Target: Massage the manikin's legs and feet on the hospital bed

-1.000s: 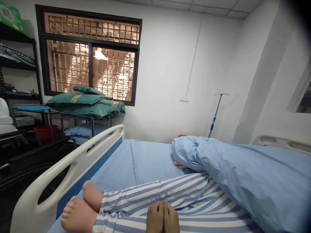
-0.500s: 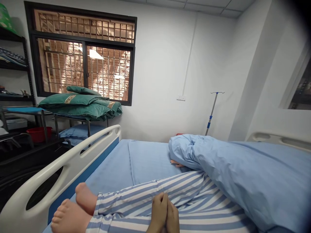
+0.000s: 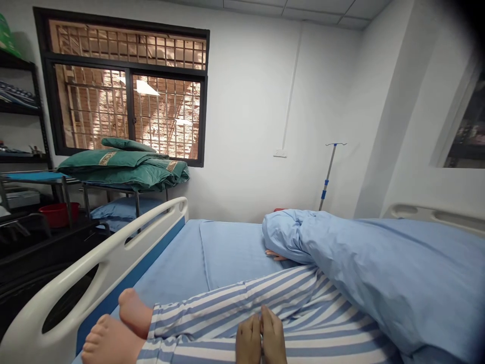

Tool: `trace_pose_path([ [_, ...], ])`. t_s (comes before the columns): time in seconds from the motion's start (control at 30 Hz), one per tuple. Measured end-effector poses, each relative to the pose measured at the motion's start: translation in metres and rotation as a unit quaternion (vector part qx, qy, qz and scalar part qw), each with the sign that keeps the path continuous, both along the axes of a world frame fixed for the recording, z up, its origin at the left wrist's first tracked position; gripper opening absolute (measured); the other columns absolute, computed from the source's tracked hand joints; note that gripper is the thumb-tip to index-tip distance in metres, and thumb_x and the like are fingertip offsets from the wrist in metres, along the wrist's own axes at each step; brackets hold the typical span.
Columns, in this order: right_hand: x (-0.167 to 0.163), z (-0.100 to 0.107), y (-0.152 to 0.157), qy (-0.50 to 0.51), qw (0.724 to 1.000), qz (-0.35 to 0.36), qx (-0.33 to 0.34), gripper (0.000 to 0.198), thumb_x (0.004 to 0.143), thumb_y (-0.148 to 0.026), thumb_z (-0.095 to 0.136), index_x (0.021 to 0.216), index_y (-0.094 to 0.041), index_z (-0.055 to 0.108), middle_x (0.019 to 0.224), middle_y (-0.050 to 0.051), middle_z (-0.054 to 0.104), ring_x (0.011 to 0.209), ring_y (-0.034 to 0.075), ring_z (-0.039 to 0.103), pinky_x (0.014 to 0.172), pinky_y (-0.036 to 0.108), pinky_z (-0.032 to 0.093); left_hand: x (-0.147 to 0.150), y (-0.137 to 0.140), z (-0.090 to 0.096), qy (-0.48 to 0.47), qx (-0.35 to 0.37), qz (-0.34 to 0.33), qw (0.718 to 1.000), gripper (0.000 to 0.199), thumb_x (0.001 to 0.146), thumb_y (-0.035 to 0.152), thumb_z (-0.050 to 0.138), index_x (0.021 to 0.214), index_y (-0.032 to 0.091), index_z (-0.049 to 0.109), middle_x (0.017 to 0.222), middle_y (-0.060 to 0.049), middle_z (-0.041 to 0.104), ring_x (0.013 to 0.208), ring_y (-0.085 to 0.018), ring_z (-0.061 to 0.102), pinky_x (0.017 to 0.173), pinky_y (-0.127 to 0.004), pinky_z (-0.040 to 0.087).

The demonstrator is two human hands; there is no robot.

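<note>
My left hand point(image 3: 249, 339) and my right hand point(image 3: 273, 337) are side by side at the bottom middle of the view, almost touching. Both have their fingers bent and pressed together; the fingertips are turned away, so whatever they may hold is hidden. One right finger sticks up slightly. Behind and around them are the blue-and-white striped trousers point(image 3: 212, 313) of a figure lying on the bed. Its bare feet point(image 3: 113, 341) point left. A light blue quilt point(image 3: 364, 263) covers its upper part, and the figure's hand point(image 3: 275, 255) shows from under the quilt's edge.
The bed has a pale blue sheet point(image 3: 231, 247), a cream end board point(image 3: 102, 268) at left and another board point(image 3: 435, 215) at right. Beyond it stand an IV pole point(image 3: 328, 177), green folded cushions point(image 3: 125, 167) on a rack, a red basin point(image 3: 58, 215) and dark shelving.
My hands have come slightly apart from being pressed against each other, and the right one has tipped its fingers upward. The view has shifted a little. The figure and quilt look unmoved.
</note>
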State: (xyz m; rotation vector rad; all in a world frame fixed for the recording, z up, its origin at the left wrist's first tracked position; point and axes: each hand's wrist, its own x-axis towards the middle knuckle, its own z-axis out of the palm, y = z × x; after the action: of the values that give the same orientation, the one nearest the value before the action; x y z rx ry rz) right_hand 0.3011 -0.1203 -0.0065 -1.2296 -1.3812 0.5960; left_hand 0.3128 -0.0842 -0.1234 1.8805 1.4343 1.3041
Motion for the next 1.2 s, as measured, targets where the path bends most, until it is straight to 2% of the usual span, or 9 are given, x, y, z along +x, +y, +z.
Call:
trace_pose_path([
  [0.17,-0.178,0.026,0.019,-0.088,0.986,0.144,0.008,0.031,0.065,-0.042,0.044,0.036,-0.030,0.049,0.028,-0.001,0.038,0.049,0.019,0.050,0.038,0.027,0.024,-0.004,-0.005,0.015,-0.076,-0.046,-0.017,0.996,0.025,0.066,0.037,0.047,0.078,0.021,0.062,0.085,-0.009,0.062,0.083,-0.021,0.052,0.077,-0.031,0.039],
  [0.27,-0.212,0.021,0.025,-0.116,0.974,0.191,0.021,0.030,0.062,-0.040,0.045,0.034,-0.030,0.049,0.030,0.000,0.041,0.049,0.016,0.051,0.040,0.025,0.027,0.006,-0.004,0.033,-0.132,-0.102,-0.016,0.986,0.031,0.069,0.043,0.041,0.067,0.018,0.059,0.071,-0.008,0.061,0.073,-0.018,0.053,0.069,-0.027,0.041],
  [0.37,-0.174,0.007,0.020,-0.118,0.977,0.179,0.023,0.028,0.062,-0.040,0.047,0.036,-0.029,0.051,0.034,0.001,0.046,0.052,0.014,0.052,0.042,0.024,0.031,0.019,-0.002,0.045,-0.155,-0.126,-0.025,0.980,0.042,0.072,0.047,0.032,0.057,0.016,0.055,0.058,-0.006,0.057,0.060,-0.015,0.051,0.059,-0.026,0.041],
  [0.43,-0.120,-0.003,0.010,-0.079,0.993,0.092,0.015,0.032,0.068,-0.040,0.044,0.041,-0.028,0.054,0.039,0.001,0.050,0.055,0.014,0.053,0.044,0.023,0.034,0.024,-0.003,0.048,-0.174,-0.128,-0.026,0.976,0.043,0.071,0.050,0.033,0.055,0.016,0.055,0.057,-0.006,0.056,0.059,-0.015,0.050,0.058,-0.027,0.040],
  [0.5,-0.059,-0.014,0.000,0.000,0.998,-0.056,0.003,0.033,0.074,-0.042,0.041,0.052,-0.025,0.059,0.053,0.002,0.057,0.063,0.014,0.055,0.047,0.022,0.037,0.024,-0.006,0.046,-0.190,-0.122,-0.018,0.974,0.041,0.069,0.050,0.038,0.058,0.016,0.057,0.061,-0.008,0.059,0.066,-0.018,0.052,0.063,-0.030,0.041],
  [0.6,0.016,-0.024,-0.008,0.031,0.994,-0.108,0.003,0.025,0.080,-0.038,0.039,0.082,-0.020,0.056,0.084,0.003,0.057,0.072,0.011,0.053,0.061,0.024,0.043,0.020,-0.011,0.040,-0.181,-0.099,-0.006,0.978,0.033,0.067,0.048,0.043,0.067,0.020,0.062,0.075,-0.011,0.062,0.082,-0.023,0.053,0.074,-0.034,0.040],
  [0.67,0.046,-0.028,-0.006,0.044,0.991,-0.123,0.006,0.028,0.080,-0.039,0.039,0.081,-0.016,0.055,0.079,0.004,0.056,0.067,0.010,0.052,0.060,0.024,0.043,0.018,-0.014,0.036,-0.156,-0.078,0.001,0.985,0.032,0.068,0.045,0.043,0.072,0.022,0.063,0.082,-0.011,0.063,0.088,-0.024,0.052,0.079,-0.036,0.038],
  [0.83,0.076,-0.034,0.003,0.089,0.988,-0.124,-0.020,0.045,0.066,-0.058,0.043,0.048,-0.017,0.050,0.042,0.000,0.045,0.044,0.012,0.044,0.043,0.024,0.036,0.015,-0.016,0.030,-0.125,-0.062,0.012,0.990,0.032,0.069,0.043,0.042,0.076,0.021,0.064,0.085,-0.011,0.063,0.088,-0.024,0.052,0.080,-0.036,0.039],
  [1.2,0.086,-0.044,-0.001,0.065,0.989,-0.131,-0.011,0.045,0.064,-0.061,0.039,0.054,-0.022,0.058,0.046,0.004,0.053,0.051,0.018,0.052,0.043,0.026,0.036,0.029,-0.010,0.060,-0.228,-0.140,-0.023,0.963,0.041,0.072,0.047,0.034,0.050,0.016,0.049,0.049,-0.002,0.050,0.053,-0.012,0.046,0.053,-0.024,0.038],
])
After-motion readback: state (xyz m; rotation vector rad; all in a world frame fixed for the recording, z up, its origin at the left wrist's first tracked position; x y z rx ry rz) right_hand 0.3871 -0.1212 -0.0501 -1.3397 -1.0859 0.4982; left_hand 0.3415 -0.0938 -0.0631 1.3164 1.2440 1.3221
